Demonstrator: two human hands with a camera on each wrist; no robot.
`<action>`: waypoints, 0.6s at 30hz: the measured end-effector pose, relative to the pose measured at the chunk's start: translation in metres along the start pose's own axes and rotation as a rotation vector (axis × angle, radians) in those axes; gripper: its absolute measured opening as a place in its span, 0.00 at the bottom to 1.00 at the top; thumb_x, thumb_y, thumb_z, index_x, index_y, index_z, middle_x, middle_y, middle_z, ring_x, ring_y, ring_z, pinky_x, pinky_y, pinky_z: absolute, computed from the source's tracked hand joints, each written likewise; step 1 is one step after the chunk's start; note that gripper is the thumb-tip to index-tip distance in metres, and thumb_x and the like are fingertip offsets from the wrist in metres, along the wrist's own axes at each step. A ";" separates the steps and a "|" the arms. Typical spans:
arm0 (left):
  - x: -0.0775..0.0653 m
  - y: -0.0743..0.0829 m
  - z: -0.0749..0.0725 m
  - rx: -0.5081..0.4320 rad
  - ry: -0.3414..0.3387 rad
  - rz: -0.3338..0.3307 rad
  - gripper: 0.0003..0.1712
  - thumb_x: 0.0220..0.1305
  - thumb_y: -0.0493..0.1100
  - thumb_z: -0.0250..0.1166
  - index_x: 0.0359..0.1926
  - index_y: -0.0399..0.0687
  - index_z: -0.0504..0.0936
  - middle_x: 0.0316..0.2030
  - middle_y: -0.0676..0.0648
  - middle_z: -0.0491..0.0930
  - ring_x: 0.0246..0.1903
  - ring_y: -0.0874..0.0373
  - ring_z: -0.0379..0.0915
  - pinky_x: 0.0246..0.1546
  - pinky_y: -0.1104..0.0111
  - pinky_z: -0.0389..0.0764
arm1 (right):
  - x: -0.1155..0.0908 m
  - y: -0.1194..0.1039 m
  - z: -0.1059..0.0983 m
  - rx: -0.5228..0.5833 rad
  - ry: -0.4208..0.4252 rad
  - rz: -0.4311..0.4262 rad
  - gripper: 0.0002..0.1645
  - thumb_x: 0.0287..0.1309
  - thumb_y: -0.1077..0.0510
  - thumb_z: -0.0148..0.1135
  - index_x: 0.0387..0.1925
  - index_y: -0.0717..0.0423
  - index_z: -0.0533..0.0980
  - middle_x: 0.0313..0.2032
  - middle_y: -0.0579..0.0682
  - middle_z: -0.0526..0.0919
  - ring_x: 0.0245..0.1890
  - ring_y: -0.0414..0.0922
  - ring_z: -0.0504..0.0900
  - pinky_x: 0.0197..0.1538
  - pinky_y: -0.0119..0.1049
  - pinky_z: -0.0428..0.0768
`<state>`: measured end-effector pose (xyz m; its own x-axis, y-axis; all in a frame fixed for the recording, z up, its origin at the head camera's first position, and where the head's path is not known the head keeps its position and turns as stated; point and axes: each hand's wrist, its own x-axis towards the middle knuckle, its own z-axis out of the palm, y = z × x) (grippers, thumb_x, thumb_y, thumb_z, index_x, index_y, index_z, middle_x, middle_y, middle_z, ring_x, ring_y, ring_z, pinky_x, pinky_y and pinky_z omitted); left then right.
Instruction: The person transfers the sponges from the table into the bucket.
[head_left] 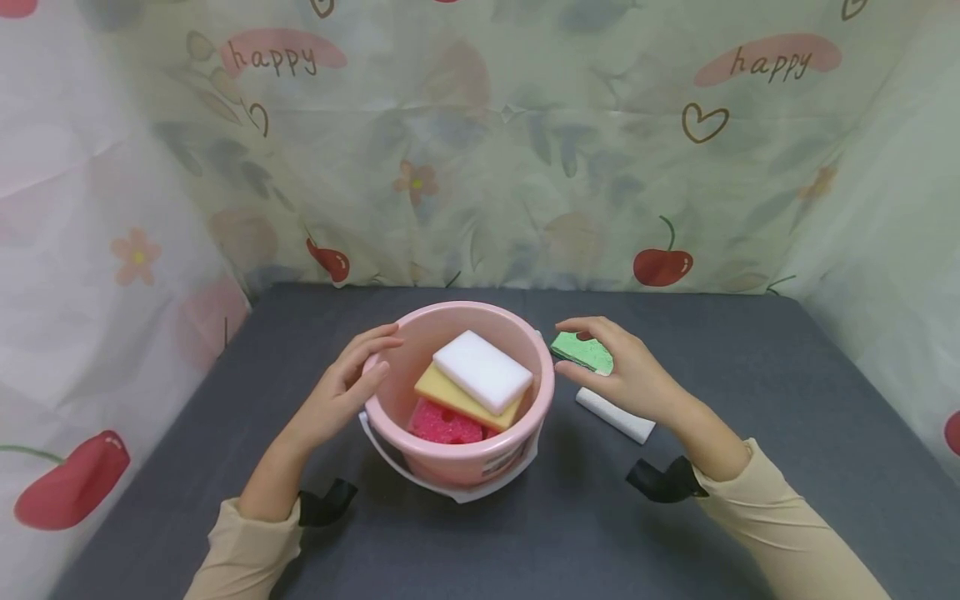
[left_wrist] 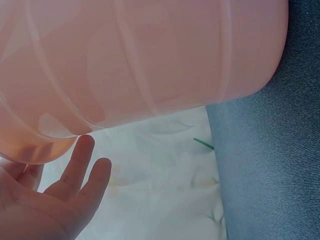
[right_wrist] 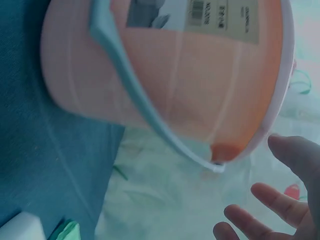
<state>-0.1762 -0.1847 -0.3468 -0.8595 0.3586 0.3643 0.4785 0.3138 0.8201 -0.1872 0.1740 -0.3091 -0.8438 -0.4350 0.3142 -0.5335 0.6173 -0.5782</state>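
Cherry-printed curtains around a dark cloth-covered table

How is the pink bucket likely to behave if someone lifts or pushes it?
The pink bucket probably handles light for its size: the blocks inside look like sponges. Its smooth, glossy wall may feel slippery. The handle, hanging low along its side, would likely swing.
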 end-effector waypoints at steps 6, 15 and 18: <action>0.000 0.000 0.000 -0.003 -0.001 0.002 0.21 0.66 0.37 0.51 0.59 0.36 0.69 0.67 0.43 0.59 0.62 0.72 0.53 0.56 0.84 0.62 | -0.006 0.019 -0.001 -0.034 0.004 0.031 0.29 0.56 0.54 0.63 0.58 0.57 0.69 0.56 0.56 0.74 0.54 0.53 0.73 0.55 0.54 0.72; 0.000 -0.001 0.000 -0.008 -0.001 -0.003 0.21 0.67 0.37 0.51 0.59 0.37 0.69 0.67 0.44 0.59 0.63 0.72 0.54 0.56 0.84 0.62 | -0.015 0.046 -0.007 -0.064 -0.112 0.109 0.32 0.57 0.53 0.62 0.60 0.61 0.65 0.58 0.61 0.71 0.55 0.59 0.73 0.54 0.55 0.73; 0.000 -0.001 0.000 -0.012 0.000 -0.004 0.21 0.67 0.37 0.51 0.60 0.37 0.69 0.68 0.44 0.59 0.63 0.71 0.54 0.56 0.84 0.62 | -0.018 0.053 -0.009 -0.082 -0.151 0.126 0.35 0.56 0.52 0.63 0.61 0.63 0.64 0.58 0.62 0.71 0.55 0.61 0.72 0.55 0.55 0.72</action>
<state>-0.1769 -0.1847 -0.3473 -0.8612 0.3578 0.3610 0.4730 0.3042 0.8269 -0.2009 0.2202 -0.3381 -0.8894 -0.4402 0.1233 -0.4321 0.7215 -0.5410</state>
